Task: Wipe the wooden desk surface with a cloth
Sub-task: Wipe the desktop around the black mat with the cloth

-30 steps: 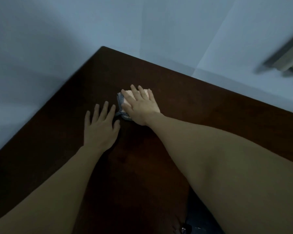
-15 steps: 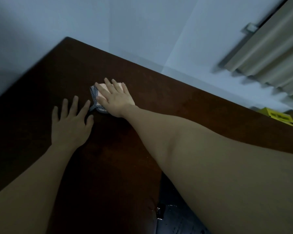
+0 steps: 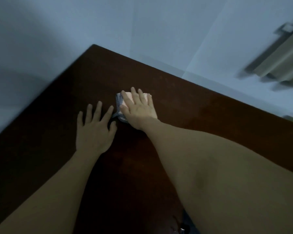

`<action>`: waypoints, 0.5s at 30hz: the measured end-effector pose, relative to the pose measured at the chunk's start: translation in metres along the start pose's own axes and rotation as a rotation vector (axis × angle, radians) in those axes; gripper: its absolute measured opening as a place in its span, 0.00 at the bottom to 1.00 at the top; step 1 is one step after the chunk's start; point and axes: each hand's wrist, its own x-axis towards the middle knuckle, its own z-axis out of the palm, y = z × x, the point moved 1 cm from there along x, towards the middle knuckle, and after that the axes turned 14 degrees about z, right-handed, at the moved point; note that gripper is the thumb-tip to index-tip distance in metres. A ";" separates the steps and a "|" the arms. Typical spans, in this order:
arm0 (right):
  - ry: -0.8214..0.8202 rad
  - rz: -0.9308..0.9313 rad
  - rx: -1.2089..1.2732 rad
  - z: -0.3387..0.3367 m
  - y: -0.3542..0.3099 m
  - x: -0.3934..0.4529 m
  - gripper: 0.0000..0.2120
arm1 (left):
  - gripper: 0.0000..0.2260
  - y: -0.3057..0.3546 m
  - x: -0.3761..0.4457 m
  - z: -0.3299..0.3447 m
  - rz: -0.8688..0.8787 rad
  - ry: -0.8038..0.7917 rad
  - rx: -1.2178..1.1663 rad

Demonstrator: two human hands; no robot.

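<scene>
Pressing flat on the cloth (image 3: 146, 97), your right hand (image 3: 139, 110) covers most of it, fingers straight and spread, palm down; nothing is pinched. Your left hand (image 3: 95, 129) rests open on the surface (image 3: 201, 112) just beside the cloth's near-left corner, fingers splayed, holding nothing. Cloth: folded into a small pad, pale peach face, a grey-and-white patterned edge showing on the side toward the left hand. It lies toward the far corner of the surface, away from every edge. Judgement: soft, light, likely to bunch or unfold if dragged by a corner. Keep the palm centred over the pad and press evenly.
</scene>
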 end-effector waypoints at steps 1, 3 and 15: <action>0.003 -0.002 -0.002 0.001 0.000 -0.001 0.29 | 0.27 0.000 0.000 0.000 0.003 0.010 -0.009; 0.003 -0.003 -0.007 0.005 0.000 -0.004 0.29 | 0.27 -0.001 -0.002 0.001 0.009 0.040 -0.014; 0.009 -0.189 -0.126 0.010 0.027 -0.035 0.29 | 0.27 -0.003 -0.003 0.002 0.035 0.028 -0.040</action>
